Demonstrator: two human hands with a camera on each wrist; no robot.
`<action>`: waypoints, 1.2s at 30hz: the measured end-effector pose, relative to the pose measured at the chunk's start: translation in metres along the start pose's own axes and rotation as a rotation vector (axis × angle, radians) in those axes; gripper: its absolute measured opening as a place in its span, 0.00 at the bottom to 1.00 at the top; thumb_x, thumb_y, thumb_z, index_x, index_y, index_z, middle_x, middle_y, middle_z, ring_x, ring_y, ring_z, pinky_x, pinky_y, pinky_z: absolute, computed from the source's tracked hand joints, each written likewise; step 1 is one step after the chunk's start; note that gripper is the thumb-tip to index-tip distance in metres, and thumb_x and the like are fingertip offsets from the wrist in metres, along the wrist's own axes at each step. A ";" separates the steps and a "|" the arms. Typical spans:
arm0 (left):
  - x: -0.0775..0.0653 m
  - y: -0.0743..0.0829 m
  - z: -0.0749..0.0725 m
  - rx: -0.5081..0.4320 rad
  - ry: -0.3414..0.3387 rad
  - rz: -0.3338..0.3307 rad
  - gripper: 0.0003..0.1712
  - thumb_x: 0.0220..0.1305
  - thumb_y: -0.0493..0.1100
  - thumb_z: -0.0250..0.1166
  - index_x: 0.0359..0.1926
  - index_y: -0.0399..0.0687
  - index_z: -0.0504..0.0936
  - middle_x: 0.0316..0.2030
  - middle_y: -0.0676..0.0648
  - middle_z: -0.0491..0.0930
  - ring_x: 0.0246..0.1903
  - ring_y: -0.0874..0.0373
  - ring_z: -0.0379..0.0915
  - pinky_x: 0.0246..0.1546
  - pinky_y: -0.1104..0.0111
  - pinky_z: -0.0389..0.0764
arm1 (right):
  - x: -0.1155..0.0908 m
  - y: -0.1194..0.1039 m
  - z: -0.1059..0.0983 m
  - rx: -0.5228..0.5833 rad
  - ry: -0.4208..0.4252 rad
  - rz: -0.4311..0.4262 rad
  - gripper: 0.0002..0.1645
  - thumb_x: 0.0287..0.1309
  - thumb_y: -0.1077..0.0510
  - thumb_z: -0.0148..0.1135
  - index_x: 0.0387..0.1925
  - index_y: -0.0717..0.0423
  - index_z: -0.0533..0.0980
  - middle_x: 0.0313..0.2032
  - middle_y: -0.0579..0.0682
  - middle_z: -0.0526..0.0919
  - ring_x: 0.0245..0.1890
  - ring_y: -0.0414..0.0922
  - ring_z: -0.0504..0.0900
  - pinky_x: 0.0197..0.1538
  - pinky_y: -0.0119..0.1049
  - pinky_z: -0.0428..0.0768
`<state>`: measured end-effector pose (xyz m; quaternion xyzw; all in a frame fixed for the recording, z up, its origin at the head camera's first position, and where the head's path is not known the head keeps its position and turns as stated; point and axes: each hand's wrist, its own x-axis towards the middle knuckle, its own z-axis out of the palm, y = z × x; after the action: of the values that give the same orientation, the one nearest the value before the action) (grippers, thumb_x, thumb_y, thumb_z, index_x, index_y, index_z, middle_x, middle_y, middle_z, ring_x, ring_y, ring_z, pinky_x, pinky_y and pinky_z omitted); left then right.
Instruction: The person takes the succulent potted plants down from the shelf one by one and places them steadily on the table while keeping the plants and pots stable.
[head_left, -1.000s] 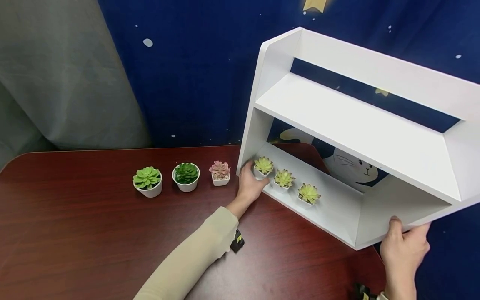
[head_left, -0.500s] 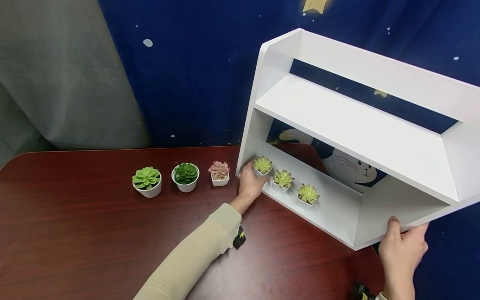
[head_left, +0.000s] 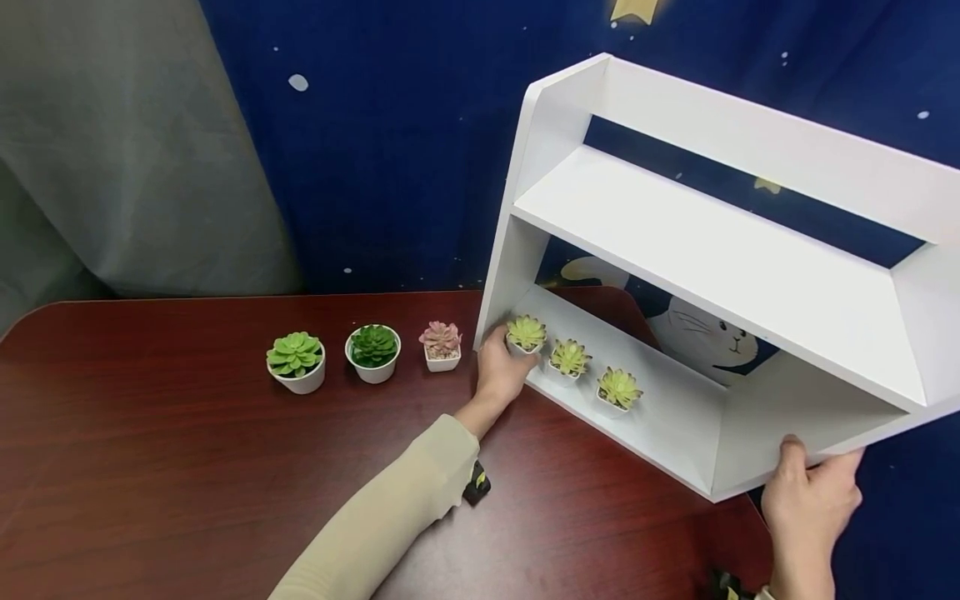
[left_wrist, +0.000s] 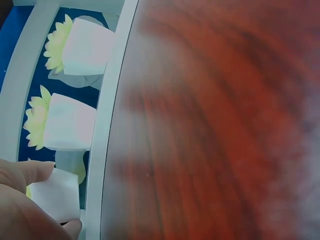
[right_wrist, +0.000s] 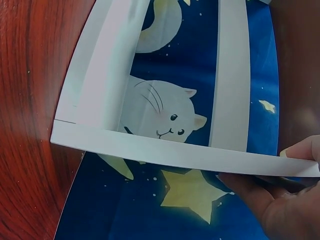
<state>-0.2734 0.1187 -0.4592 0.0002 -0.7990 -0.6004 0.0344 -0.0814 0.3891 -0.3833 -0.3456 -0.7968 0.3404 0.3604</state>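
My left hand [head_left: 501,368] pinches the small white pot [left_wrist: 57,195] of a yellow-green potted succulent [head_left: 527,332] between thumb and fingers. That plant stands at the left end of the lower board of a white two-tier shelf [head_left: 712,229]. Two matching succulents, one in the middle [head_left: 569,357] and one to the right [head_left: 618,388], line up beside it along the board's front. At the shelf's right side panel [right_wrist: 165,154], my right hand [head_left: 812,500] holds the panel's edge, thumb on one face and fingers on the other.
Left of the shelf, a light green succulent [head_left: 296,358], a dark green one [head_left: 373,350] and a pink one [head_left: 441,343] stand in white pots on the reddish-brown table [head_left: 187,467]. Behind hang a blue star-patterned curtain [head_left: 390,150] and a grey cloth [head_left: 135,167].
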 end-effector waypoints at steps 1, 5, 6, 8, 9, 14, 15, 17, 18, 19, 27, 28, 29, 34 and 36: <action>-0.001 0.001 -0.001 0.004 0.001 0.007 0.34 0.50 0.36 0.77 0.60 0.36 0.77 0.56 0.37 0.82 0.60 0.44 0.76 0.65 0.55 0.75 | 0.000 0.000 0.000 -0.001 0.001 0.001 0.32 0.64 0.54 0.48 0.68 0.56 0.64 0.56 0.78 0.77 0.57 0.76 0.71 0.56 0.66 0.62; -0.007 0.004 -0.005 0.030 0.007 0.034 0.34 0.50 0.38 0.78 0.59 0.37 0.78 0.53 0.38 0.84 0.56 0.45 0.79 0.60 0.54 0.78 | -0.001 0.000 0.000 0.001 -0.001 -0.001 0.32 0.64 0.54 0.48 0.69 0.55 0.64 0.56 0.78 0.77 0.57 0.77 0.71 0.56 0.66 0.62; -0.008 0.005 -0.006 0.037 0.008 0.036 0.34 0.50 0.39 0.78 0.59 0.37 0.78 0.52 0.38 0.84 0.55 0.45 0.79 0.59 0.54 0.78 | -0.001 0.000 0.000 0.001 -0.003 0.000 0.32 0.64 0.54 0.48 0.69 0.55 0.64 0.56 0.78 0.77 0.57 0.77 0.71 0.56 0.66 0.61; -0.011 0.008 -0.009 0.048 0.006 0.036 0.34 0.50 0.40 0.78 0.59 0.38 0.78 0.51 0.39 0.84 0.53 0.45 0.79 0.57 0.54 0.79 | -0.001 0.000 0.000 0.003 -0.001 -0.002 0.32 0.63 0.55 0.48 0.69 0.55 0.64 0.56 0.78 0.77 0.57 0.77 0.71 0.56 0.66 0.61; -0.013 0.010 -0.011 0.048 0.002 0.035 0.35 0.50 0.40 0.78 0.60 0.38 0.78 0.50 0.39 0.84 0.53 0.45 0.80 0.56 0.54 0.80 | -0.001 0.000 0.000 0.003 0.000 -0.003 0.32 0.63 0.55 0.48 0.69 0.55 0.64 0.56 0.78 0.77 0.57 0.77 0.71 0.56 0.66 0.62; -0.024 0.019 -0.020 0.011 -0.018 0.046 0.37 0.49 0.40 0.79 0.61 0.37 0.77 0.52 0.36 0.85 0.54 0.45 0.82 0.56 0.54 0.82 | 0.000 -0.001 0.000 0.001 0.006 -0.006 0.33 0.64 0.55 0.48 0.70 0.55 0.63 0.57 0.77 0.77 0.57 0.77 0.71 0.56 0.66 0.62; -0.027 0.020 -0.022 0.003 -0.022 0.051 0.37 0.49 0.40 0.80 0.60 0.37 0.77 0.52 0.36 0.85 0.54 0.45 0.82 0.56 0.54 0.82 | 0.000 0.000 0.000 0.001 0.006 -0.005 0.33 0.64 0.54 0.48 0.70 0.55 0.63 0.57 0.77 0.77 0.57 0.77 0.71 0.56 0.66 0.62; -0.031 0.022 -0.026 -0.009 -0.028 0.066 0.37 0.49 0.40 0.80 0.60 0.37 0.77 0.52 0.36 0.85 0.54 0.45 0.83 0.57 0.54 0.82 | 0.000 0.000 0.000 -0.001 0.004 -0.003 0.33 0.64 0.54 0.48 0.70 0.55 0.63 0.57 0.77 0.77 0.57 0.77 0.71 0.56 0.66 0.62; -0.034 0.022 -0.029 -0.015 -0.032 0.073 0.37 0.49 0.40 0.80 0.60 0.38 0.77 0.52 0.36 0.85 0.54 0.46 0.83 0.57 0.55 0.82 | 0.000 0.000 0.000 0.000 0.002 -0.002 0.33 0.64 0.54 0.48 0.70 0.55 0.63 0.57 0.77 0.77 0.57 0.77 0.71 0.56 0.66 0.62; -0.036 0.022 -0.031 -0.016 -0.034 0.083 0.36 0.49 0.40 0.80 0.60 0.38 0.77 0.52 0.36 0.85 0.54 0.46 0.83 0.56 0.55 0.83 | -0.001 0.000 0.001 0.000 0.000 -0.001 0.33 0.64 0.54 0.48 0.71 0.54 0.63 0.57 0.77 0.77 0.57 0.77 0.71 0.56 0.66 0.62; -0.051 0.026 -0.052 -0.012 -0.069 0.120 0.34 0.48 0.41 0.81 0.57 0.40 0.78 0.49 0.40 0.87 0.46 0.50 0.85 0.48 0.59 0.84 | -0.001 0.000 0.000 0.004 0.012 -0.008 0.33 0.64 0.55 0.48 0.70 0.56 0.64 0.56 0.78 0.77 0.56 0.76 0.72 0.56 0.66 0.62; -0.053 0.026 -0.055 -0.017 -0.074 0.121 0.34 0.48 0.40 0.81 0.57 0.40 0.78 0.49 0.40 0.86 0.46 0.49 0.85 0.48 0.58 0.84 | -0.001 0.000 0.000 0.005 0.014 -0.007 0.33 0.63 0.55 0.48 0.70 0.56 0.64 0.56 0.78 0.77 0.56 0.76 0.72 0.56 0.66 0.62; -0.056 0.027 -0.058 -0.023 -0.078 0.117 0.35 0.48 0.40 0.81 0.58 0.40 0.78 0.50 0.40 0.86 0.47 0.49 0.85 0.49 0.57 0.84 | -0.001 0.000 -0.001 0.004 0.016 -0.005 0.33 0.63 0.55 0.48 0.70 0.56 0.64 0.56 0.78 0.77 0.56 0.76 0.72 0.56 0.66 0.62; -0.069 0.025 -0.075 0.017 -0.046 0.083 0.36 0.45 0.44 0.83 0.57 0.44 0.79 0.51 0.43 0.86 0.51 0.51 0.84 0.51 0.56 0.83 | -0.001 0.001 0.000 0.006 0.006 0.002 0.33 0.64 0.55 0.48 0.70 0.56 0.64 0.56 0.78 0.77 0.57 0.76 0.71 0.56 0.65 0.61; -0.074 0.023 -0.082 0.025 -0.029 0.076 0.36 0.44 0.45 0.83 0.56 0.45 0.80 0.51 0.44 0.86 0.51 0.51 0.84 0.52 0.56 0.82 | -0.001 0.001 0.000 0.006 0.006 0.009 0.33 0.64 0.54 0.48 0.70 0.56 0.64 0.57 0.77 0.77 0.57 0.76 0.71 0.56 0.65 0.62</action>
<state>-0.1946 0.0496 -0.4188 -0.0384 -0.8063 -0.5885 0.0459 -0.0809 0.3893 -0.3848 -0.3490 -0.7932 0.3433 0.3622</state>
